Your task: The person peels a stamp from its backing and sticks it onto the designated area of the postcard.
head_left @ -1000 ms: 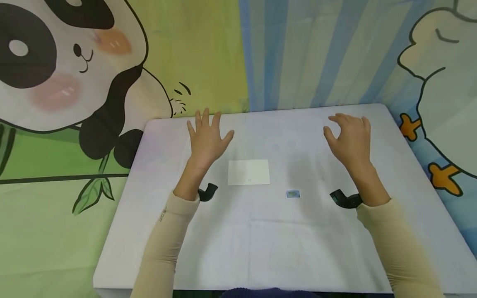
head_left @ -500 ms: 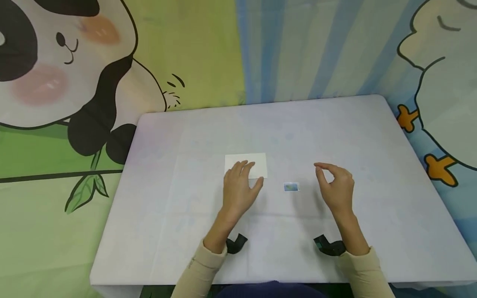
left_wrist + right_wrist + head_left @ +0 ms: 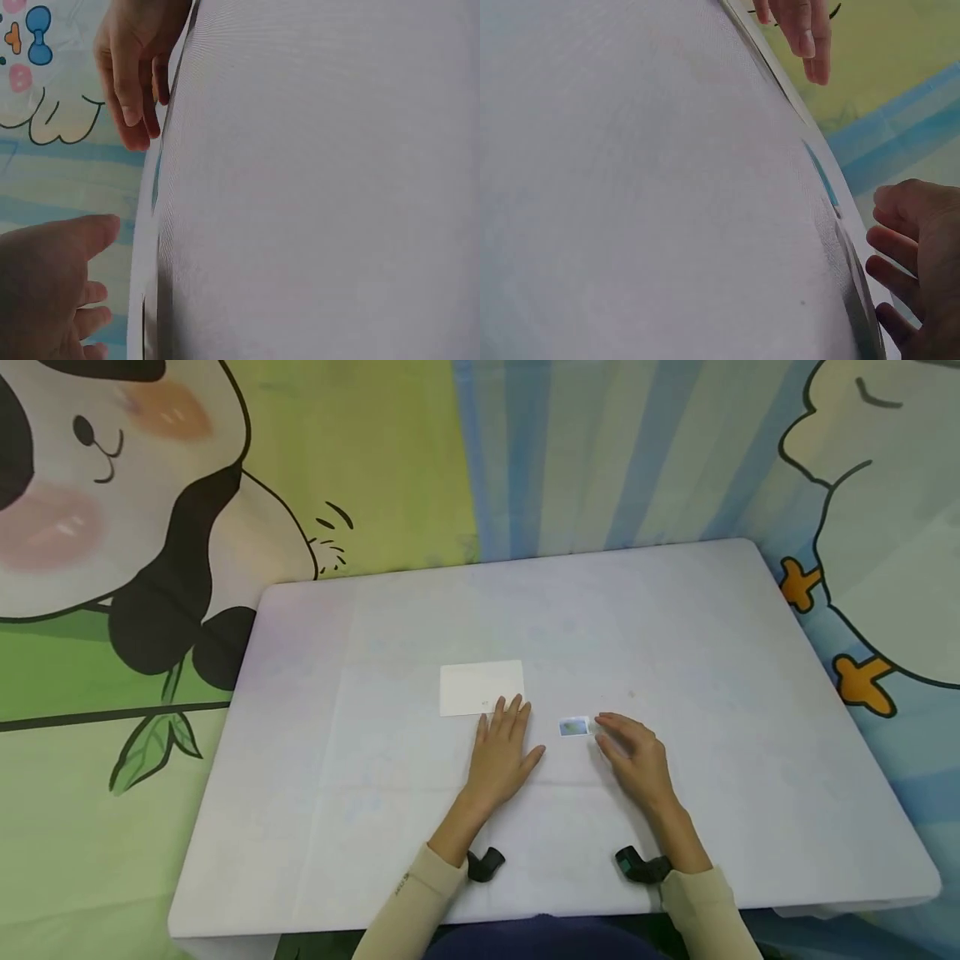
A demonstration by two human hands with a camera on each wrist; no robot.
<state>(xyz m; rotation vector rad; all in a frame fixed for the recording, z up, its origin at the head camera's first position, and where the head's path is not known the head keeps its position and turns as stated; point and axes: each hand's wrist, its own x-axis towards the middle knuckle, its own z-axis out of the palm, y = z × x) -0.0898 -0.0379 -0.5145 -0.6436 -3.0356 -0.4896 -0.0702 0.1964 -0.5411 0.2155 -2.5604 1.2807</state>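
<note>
A plain white rectangular card, perhaps an envelope (image 3: 480,688), lies flat on the white table. My left hand (image 3: 501,760) is spread palm down, its fingertips right at the card's lower right edge. To the right of the card lies a small stamp-like piece (image 3: 574,727) with a blue-green picture and white border. Beside its right edge is my right hand (image 3: 637,760), thumb and index finger apart, with nothing between them. The left wrist view shows the left hand (image 3: 52,277) with its fingers extended. In the right wrist view, the right hand (image 3: 922,262) has loosely bent fingers.
The white cloth-covered table (image 3: 360,843) reaches back to a wall hanging with a cartoon panda (image 3: 180,527) and blue stripes. A printed white figure with orange feet (image 3: 862,685) is on the right. A dark camera mount (image 3: 643,866) sits at each wrist.
Both hands have come back toward the body and down to the table. The left has moved right to the card's lower edge, the right leftward to the small picture piece.
</note>
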